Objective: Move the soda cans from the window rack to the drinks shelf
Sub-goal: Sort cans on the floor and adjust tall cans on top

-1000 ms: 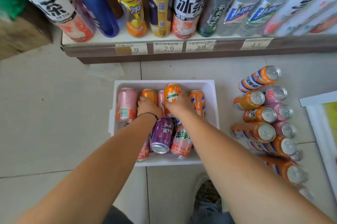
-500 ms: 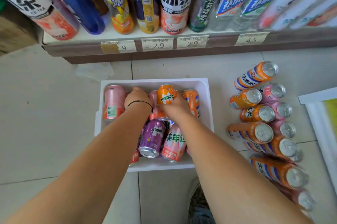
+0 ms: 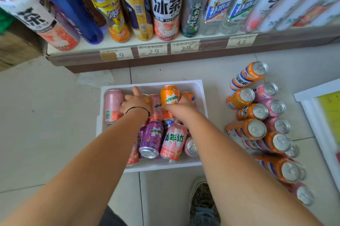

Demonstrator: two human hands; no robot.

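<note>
Both hands are in the white foam box (image 3: 199, 86), frame center. Right hand (image 3: 179, 106) grips the upright orange Mirinda can (image 3: 169, 96) at the box's far side. Left hand (image 3: 135, 103) is curled over cans beside the pink can (image 3: 113, 105), one finger pointing up; can't tell if it's gripping one. Purple can (image 3: 151, 138) and more lie nearer in the box. Loose cans (image 3: 254, 129) are piled on the floor at right. Bottle shelf (image 3: 211, 49) runs across the top.

Cans (image 3: 156, 133) crowd the white box (image 3: 199, 87), loose cans (image 3: 257, 128) block its right side; bare floor (image 3: 46, 124) lies open to the left.
</note>
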